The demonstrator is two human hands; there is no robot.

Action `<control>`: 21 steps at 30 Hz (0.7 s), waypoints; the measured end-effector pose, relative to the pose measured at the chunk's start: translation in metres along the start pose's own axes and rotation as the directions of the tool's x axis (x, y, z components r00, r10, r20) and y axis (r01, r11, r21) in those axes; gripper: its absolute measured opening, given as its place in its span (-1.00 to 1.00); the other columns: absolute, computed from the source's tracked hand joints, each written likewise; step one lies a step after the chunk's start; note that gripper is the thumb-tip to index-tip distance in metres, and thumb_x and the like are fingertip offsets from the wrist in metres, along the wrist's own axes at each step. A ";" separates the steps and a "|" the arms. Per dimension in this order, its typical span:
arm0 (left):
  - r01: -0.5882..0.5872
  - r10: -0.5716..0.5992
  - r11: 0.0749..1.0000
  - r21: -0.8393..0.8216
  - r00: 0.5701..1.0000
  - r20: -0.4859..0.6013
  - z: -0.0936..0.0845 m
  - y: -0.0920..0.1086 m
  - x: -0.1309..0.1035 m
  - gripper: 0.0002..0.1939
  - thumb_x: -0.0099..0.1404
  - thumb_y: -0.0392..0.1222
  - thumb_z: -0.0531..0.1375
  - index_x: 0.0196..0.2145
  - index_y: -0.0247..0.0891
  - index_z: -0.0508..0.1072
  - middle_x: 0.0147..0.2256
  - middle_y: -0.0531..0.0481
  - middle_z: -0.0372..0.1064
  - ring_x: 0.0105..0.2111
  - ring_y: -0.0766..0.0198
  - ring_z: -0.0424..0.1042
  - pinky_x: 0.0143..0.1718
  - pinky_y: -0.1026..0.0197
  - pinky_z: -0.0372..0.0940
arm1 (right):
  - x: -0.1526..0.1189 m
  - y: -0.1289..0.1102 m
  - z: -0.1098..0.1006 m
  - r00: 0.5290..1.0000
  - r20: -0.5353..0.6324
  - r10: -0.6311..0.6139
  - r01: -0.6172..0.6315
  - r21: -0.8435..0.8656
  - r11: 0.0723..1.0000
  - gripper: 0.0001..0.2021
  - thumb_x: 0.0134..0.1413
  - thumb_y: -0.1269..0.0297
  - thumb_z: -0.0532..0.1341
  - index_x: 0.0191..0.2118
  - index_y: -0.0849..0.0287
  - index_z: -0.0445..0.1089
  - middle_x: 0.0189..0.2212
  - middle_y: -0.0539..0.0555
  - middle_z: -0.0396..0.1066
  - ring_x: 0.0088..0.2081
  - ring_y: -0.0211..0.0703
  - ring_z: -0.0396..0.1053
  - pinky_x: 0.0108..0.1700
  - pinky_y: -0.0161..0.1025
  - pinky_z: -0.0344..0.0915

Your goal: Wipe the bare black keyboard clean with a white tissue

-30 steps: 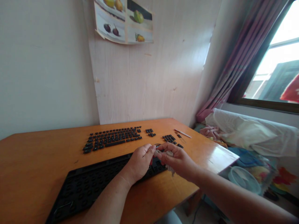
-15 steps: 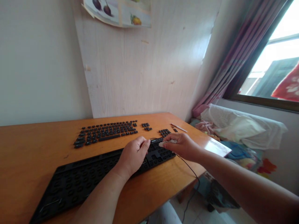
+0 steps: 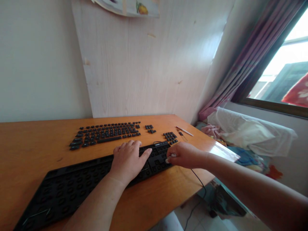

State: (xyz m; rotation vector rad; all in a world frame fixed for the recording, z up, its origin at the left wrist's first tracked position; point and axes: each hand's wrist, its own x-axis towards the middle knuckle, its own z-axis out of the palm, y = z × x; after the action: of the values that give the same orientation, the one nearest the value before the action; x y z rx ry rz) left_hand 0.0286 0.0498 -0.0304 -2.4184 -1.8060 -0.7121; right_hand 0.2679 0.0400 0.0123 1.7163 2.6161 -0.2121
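Note:
A black keyboard (image 3: 79,181) with its keycaps off lies slantwise along the front of the desk. My left hand (image 3: 127,160) rests on its middle, fingers spread and thumb out to the right. At the number-pad end, my right hand (image 3: 186,155) is closed around a crumpled white tissue (image 3: 170,158) and presses it to the keyboard. Part of the tissue is hidden by the fingers. Behind the keyboard, loose black keycaps (image 3: 113,132) lie in rows, with smaller groups of keycaps (image 3: 170,137) farther right.
A white pen-like stick (image 3: 184,131) lies near the desk's right edge beside a few small dark pieces. The black cable (image 3: 198,179) hangs over the front edge to the floor. Piled cloth and bags (image 3: 250,131) are right of the wooden desk (image 3: 24,144).
My left hand has opened from a curled pose and come down flat on the keyboard. My right hand has lowered the tissue onto the right end of the keyboard.

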 end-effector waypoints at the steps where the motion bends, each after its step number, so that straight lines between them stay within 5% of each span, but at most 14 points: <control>1: 0.001 -0.002 1.000 0.010 1.000 0.014 0.001 0.000 0.000 -0.40 0.32 0.31 -0.09 -0.08 -0.21 0.42 -0.08 -0.21 0.45 -0.02 -0.08 0.36 -0.02 -0.07 0.16 | 0.002 -0.002 0.000 1.000 0.010 -0.005 0.005 -0.025 1.000 -0.80 0.05 0.15 0.21 -0.25 0.06 0.54 -0.41 0.01 0.50 -0.40 -0.21 0.34 -0.38 -0.32 0.08; 10: -0.057 0.073 0.993 -0.100 0.983 0.170 0.005 0.001 -0.003 -0.11 0.10 0.54 -0.08 0.08 -0.21 0.37 0.10 -0.29 0.35 0.10 -0.22 0.27 0.15 -0.27 -0.05 | 0.013 -0.015 -0.008 0.997 0.062 0.054 -0.046 -0.131 0.990 -0.79 -0.03 0.18 0.22 -0.26 0.06 0.53 -0.39 0.04 0.51 -0.38 -0.14 0.39 -0.47 -0.32 0.04; 21: -0.092 0.101 0.995 -0.048 0.965 0.244 0.012 -0.003 -0.008 0.23 -0.22 0.63 0.08 0.28 -0.19 0.16 0.26 -0.34 0.12 0.22 -0.34 0.06 0.20 -0.44 -0.56 | 0.019 -0.020 -0.020 0.982 0.173 -0.075 0.141 -0.412 0.900 -0.77 0.02 0.19 0.17 -0.24 0.08 0.52 -0.35 0.10 0.54 -0.32 -0.10 0.43 -0.38 -0.29 0.08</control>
State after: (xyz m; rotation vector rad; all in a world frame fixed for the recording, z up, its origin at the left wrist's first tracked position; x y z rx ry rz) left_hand 0.0276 0.0471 -0.0446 -2.7020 -1.7504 -0.4573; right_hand 0.2438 0.0518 0.0327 1.3544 2.4160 0.2050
